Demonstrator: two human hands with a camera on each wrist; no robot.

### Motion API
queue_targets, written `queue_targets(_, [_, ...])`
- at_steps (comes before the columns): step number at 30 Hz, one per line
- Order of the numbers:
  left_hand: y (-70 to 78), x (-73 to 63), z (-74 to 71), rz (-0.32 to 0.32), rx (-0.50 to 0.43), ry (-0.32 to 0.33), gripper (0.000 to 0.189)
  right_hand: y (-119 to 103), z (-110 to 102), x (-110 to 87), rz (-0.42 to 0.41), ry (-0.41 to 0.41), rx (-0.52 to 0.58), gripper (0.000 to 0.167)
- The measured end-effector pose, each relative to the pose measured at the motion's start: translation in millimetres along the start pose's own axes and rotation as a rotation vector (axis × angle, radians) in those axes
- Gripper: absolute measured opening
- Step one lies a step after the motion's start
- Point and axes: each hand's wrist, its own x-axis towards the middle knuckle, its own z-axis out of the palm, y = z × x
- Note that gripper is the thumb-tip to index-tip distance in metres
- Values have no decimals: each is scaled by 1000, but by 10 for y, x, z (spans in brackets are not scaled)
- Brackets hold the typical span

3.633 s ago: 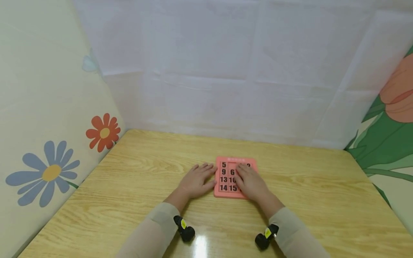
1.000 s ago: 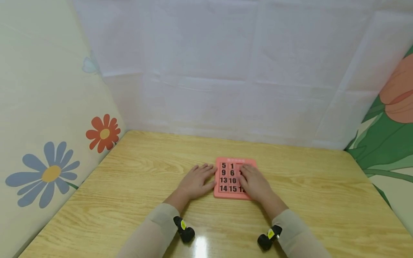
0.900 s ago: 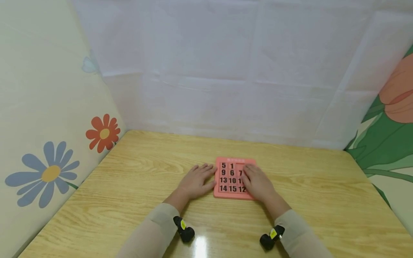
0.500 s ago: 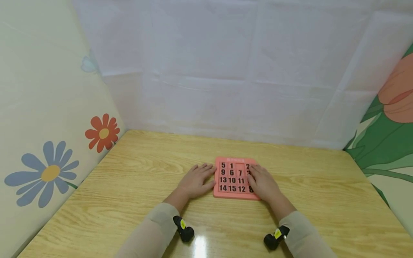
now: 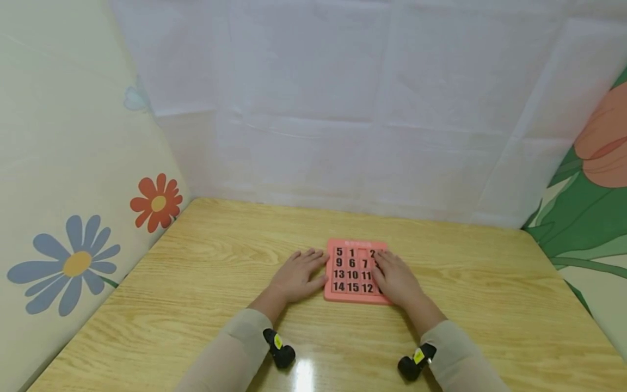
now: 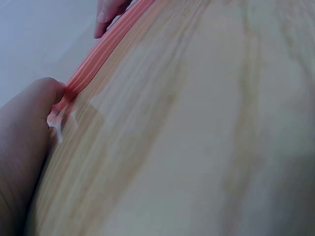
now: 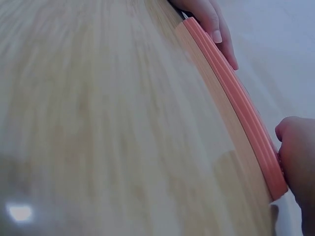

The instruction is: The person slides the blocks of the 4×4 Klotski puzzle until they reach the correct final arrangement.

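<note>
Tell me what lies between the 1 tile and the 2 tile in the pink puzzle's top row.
Only a bare slot lies between the 1 tile and the 2 tile; the head view shows it.

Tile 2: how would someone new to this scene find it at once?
On the wooden table lies a pink number board, the right hand over its right side. Look along its top row for tile 2. Unlike tile 1, it lies right of the gap, next to that hand.

Head view high, wrist views low
</note>
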Motion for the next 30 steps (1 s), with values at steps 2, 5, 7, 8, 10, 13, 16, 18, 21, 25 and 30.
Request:
queue_targets(2, [1,0,0,1,-2,0,63,-10,1,3,-10,5,4,53])
queue_targets(5, [1,1,2,1,-3,0,63,-31,-3,7,-23,11,11,52])
queue_targets(7, [0,1,4,1,-2,1,63,-41,4,15,-28,13,13,52])
queue_targets(8, [1,0,4,2,-2,2,63,-45,9,20,-24,9,13,52])
queue_targets(10, [2,0,3,2,-1,2,63,-55,18,28,-20,6,8,53])
queue_targets(13, [6,-2,-1,3,-2,2,63,-63,38,38,-22,5,-2,53])
queue_targets(16, [9,-4,-6,6,-4,4,63,-81,42,43,-24,4,-2,53])
queue_targets(18, [10,-6,-7,7,-5,5,63,-96,39,43,-23,1,1,53])
queue_targets(21, [10,-8,-10,9,-9,5,63,-117,37,47,-21,-2,-3,54])
queue_targets(25, [12,-8,-14,7,-7,2,63,-134,46,53,-22,-4,-12,54])
queue_targets(30, [6,-7,-13,11,-4,10,62,-157,63,56,-28,6,-17,53])
